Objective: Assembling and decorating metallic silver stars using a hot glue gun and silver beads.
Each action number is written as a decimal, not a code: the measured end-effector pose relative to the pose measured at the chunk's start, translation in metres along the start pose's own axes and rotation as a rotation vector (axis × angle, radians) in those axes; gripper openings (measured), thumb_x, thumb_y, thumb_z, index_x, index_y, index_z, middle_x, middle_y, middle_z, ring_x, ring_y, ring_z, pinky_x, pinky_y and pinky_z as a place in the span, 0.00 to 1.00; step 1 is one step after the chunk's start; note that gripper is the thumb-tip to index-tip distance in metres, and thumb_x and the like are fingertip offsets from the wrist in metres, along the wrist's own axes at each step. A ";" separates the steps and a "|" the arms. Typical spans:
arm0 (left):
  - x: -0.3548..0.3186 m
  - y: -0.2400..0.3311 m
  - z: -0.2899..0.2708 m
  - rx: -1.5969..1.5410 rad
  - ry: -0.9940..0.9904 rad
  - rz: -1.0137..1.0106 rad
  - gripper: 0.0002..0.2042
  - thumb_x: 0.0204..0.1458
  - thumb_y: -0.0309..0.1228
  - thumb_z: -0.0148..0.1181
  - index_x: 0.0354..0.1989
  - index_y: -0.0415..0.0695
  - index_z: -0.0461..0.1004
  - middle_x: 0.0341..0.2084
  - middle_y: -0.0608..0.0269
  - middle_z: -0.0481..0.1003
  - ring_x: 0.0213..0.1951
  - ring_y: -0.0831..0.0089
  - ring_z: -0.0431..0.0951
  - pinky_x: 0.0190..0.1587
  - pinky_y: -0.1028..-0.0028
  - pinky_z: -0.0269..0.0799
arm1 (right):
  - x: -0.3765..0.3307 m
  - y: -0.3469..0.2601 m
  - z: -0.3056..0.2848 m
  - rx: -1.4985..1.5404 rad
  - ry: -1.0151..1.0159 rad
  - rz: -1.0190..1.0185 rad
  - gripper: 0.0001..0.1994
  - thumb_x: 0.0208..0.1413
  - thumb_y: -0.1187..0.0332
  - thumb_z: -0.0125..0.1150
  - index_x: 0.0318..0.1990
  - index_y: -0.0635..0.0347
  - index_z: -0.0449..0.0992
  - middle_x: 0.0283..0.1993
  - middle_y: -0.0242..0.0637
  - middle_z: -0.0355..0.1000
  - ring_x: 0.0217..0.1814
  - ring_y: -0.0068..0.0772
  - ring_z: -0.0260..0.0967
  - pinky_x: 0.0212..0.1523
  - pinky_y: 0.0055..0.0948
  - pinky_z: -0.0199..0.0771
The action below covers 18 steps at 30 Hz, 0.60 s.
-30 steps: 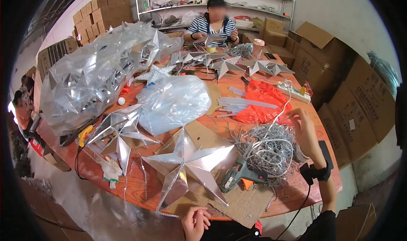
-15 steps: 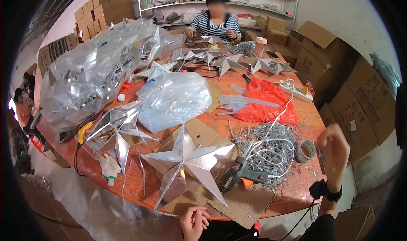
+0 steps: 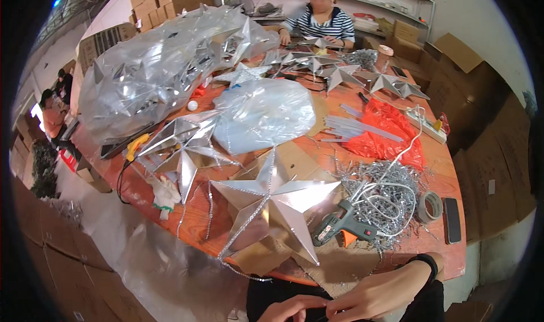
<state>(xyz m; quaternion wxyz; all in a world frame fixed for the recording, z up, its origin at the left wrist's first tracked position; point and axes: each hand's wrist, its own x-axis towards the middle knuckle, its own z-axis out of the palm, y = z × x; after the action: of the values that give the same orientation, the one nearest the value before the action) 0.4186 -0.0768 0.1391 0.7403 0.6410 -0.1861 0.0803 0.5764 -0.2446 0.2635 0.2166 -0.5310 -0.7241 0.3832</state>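
Observation:
My left hand (image 3: pixel 292 308) and my right hand (image 3: pixel 377 292) meet low in the picture, over my dark-clad lap at the table's front edge. Both have their fingers bent and pressed together; anything between them is too small or hidden. Just beyond lies a large silver five-pointed star (image 3: pixel 275 194) with bead trim along its ridges, a loose end of bead chain (image 3: pixel 243 272) hanging by its lower left point. A dark green hot glue gun (image 3: pixel 344 225) with an orange trigger rests right of the star, on cardboard (image 3: pixel 340 271).
Around these lie silver tinsel garland (image 3: pixel 391 194), a tape roll (image 3: pixel 429 207), a phone (image 3: pixel 452 221), clear glue sticks (image 3: pixel 362 128) and a red plastic bag (image 3: pixel 385 135). Another silver star (image 3: pixel 187 160), a glove (image 3: pixel 165 194) and bagged stars (image 3: pixel 153 78) fill the left. A person (image 3: pixel 320 24) sits opposite.
My right hand has come down from beside the tape roll to join my left hand. The whole view has shifted, and the phone now shows fully.

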 end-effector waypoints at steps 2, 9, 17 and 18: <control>0.000 -0.006 0.006 -0.060 -0.052 -0.165 0.10 0.58 0.25 0.50 0.48 0.40 0.69 0.38 0.58 0.71 0.22 0.78 0.65 0.25 0.79 0.61 | 0.004 0.003 0.003 -0.002 0.040 0.022 0.13 0.58 0.70 0.54 0.49 0.66 0.70 0.38 0.43 0.69 0.37 0.41 0.71 0.35 0.34 0.73; -0.011 -0.016 0.009 0.043 0.050 -0.382 0.10 0.60 0.29 0.49 0.32 0.34 0.72 0.24 0.62 0.73 0.19 0.81 0.65 0.25 0.79 0.62 | -0.001 0.030 0.009 -0.001 0.338 0.006 0.11 0.55 0.69 0.59 0.45 0.61 0.72 0.33 0.36 0.71 0.33 0.34 0.72 0.32 0.31 0.73; -0.031 -0.016 0.003 -0.094 0.298 -0.336 0.07 0.58 0.25 0.49 0.30 0.34 0.66 0.25 0.56 0.72 0.18 0.81 0.63 0.20 0.81 0.59 | 0.002 0.036 0.004 0.059 0.586 0.010 0.07 0.53 0.71 0.61 0.38 0.62 0.74 0.32 0.36 0.68 0.32 0.37 0.69 0.31 0.32 0.70; -0.031 -0.016 0.003 -0.094 0.317 -0.315 0.07 0.59 0.25 0.49 0.30 0.34 0.66 0.25 0.55 0.72 0.18 0.81 0.63 0.20 0.81 0.60 | 0.000 0.035 -0.001 0.067 0.550 0.043 0.08 0.52 0.72 0.61 0.39 0.62 0.74 0.34 0.37 0.69 0.33 0.37 0.69 0.34 0.32 0.70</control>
<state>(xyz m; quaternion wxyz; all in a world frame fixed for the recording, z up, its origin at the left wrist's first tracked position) 0.3949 -0.0785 0.1131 0.7928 0.6062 0.0314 0.0549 0.5979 -0.2394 0.2369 0.4144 -0.6227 -0.6135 0.2531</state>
